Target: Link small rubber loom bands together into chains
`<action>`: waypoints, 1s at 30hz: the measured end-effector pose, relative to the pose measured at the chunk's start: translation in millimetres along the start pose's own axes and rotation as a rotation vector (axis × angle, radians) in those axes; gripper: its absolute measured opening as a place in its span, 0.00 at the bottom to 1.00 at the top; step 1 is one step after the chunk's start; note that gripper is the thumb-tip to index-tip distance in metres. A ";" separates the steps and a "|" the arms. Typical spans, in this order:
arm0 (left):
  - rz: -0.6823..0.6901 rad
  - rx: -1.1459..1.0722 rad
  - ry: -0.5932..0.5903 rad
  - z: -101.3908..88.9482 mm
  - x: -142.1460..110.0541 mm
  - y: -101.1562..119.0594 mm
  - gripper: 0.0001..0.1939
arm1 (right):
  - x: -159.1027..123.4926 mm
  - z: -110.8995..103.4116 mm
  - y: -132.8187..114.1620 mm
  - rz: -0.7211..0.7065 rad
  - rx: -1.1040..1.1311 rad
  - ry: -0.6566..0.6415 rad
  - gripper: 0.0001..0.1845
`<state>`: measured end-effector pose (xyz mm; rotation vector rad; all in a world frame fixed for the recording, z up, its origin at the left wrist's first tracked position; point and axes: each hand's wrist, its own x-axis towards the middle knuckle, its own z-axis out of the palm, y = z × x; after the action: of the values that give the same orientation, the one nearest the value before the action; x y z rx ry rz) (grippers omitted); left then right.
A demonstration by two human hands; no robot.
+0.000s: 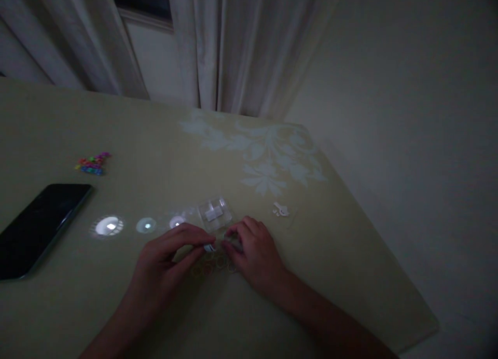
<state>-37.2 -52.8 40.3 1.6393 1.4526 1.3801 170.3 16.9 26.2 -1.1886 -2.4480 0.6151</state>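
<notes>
My left hand pinches a small whitish piece with a dark line across it between thumb and fingertips. Just to its right, my right hand is closed in a pinch, its fingertips a short gap from that piece; what they hold is too small and dim to name. Several thin coloured rings, like small rubber bands, lie on the table beneath both hands. Right behind the fingers sits a clear plastic box with compartments and a pale piece showing in it.
Small white pieces lie right of the box. At the left are a dark phone and a pile of bright coloured bits. Light reflections shine on the table. Curtains and a wall stand behind and right.
</notes>
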 end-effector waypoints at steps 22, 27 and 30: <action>0.048 -0.044 -0.039 3.3 -4.0 9.2 0.15 | -7.1 -7.7 -19.4 0.106 1.180 -0.173 0.19; 0.046 0.015 -0.021 5.5 -4.4 10.2 0.14 | -5.6 -3.6 -14.6 0.104 1.102 -0.131 0.16; -0.013 0.008 0.046 5.7 -3.1 11.0 0.12 | -4.0 -0.6 -8.7 0.007 0.795 -0.036 0.07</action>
<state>-27.5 -57.4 47.1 1.6105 1.4943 1.4148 167.3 9.0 30.8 -0.8411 -1.8878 1.4346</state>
